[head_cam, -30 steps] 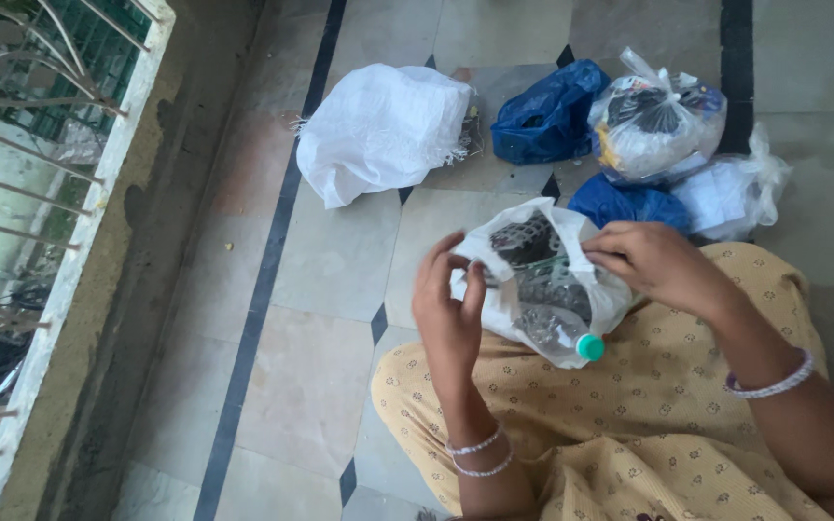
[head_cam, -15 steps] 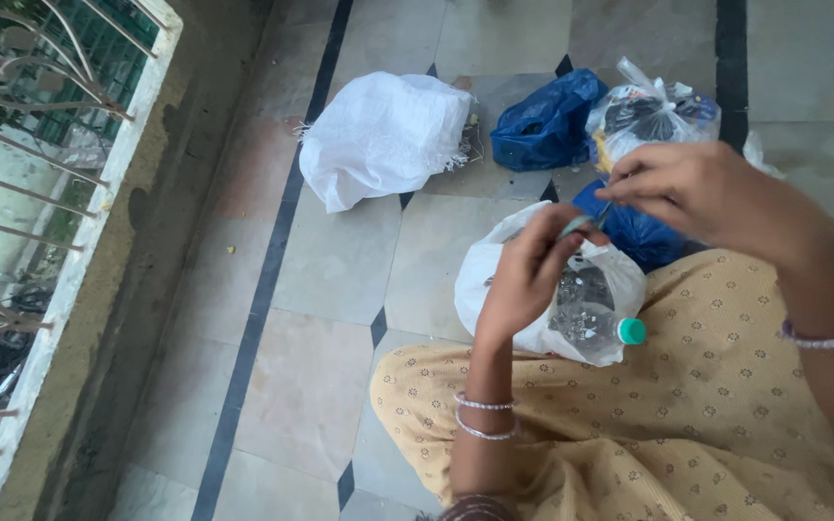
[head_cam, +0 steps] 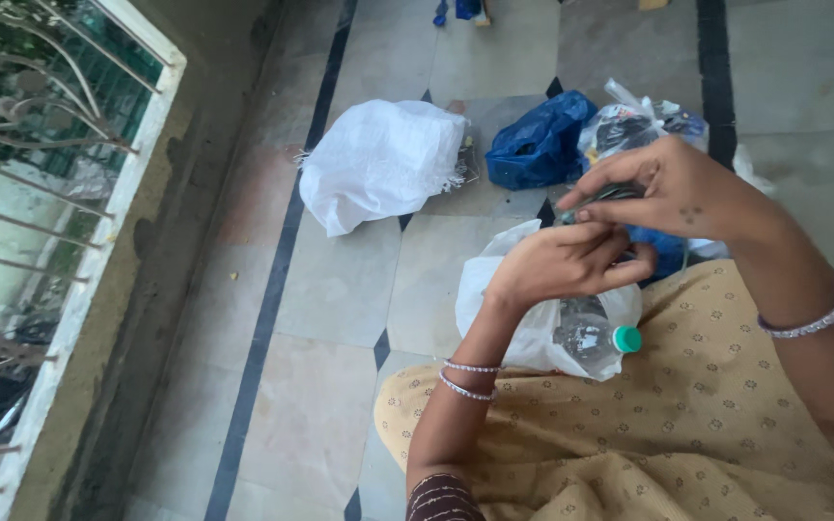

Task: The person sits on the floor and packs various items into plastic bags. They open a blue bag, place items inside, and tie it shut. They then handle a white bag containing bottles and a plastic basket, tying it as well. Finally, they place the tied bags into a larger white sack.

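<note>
I sit on a tiled floor with a white plastic bag (head_cam: 494, 294) resting against my knee. Inside it lies a clear plastic bottle (head_cam: 586, 340) with a green cap (head_cam: 626, 339). Both hands are raised just above the bag. My right hand (head_cam: 673, 188) pinches a small dark thin object (head_cam: 610, 193) between its fingertips. My left hand (head_cam: 567, 265) is curled below it, its fingertips meeting the object's near end. What the object is cannot be made out.
A white woven sack (head_cam: 383, 159), a blue plastic bag (head_cam: 538, 145) and a tied clear bag with dark contents (head_cam: 629, 121) lie on the floor beyond. A metal railing (head_cam: 41, 145) and a ledge (head_cam: 123, 241) run along the left. My yellow patterned garment (head_cam: 678, 425) covers my lap.
Both hands left the bag's opening and rose above it, drawing a small dark object out. They now sit closer together, and the view has tilted a little farther forward.
</note>
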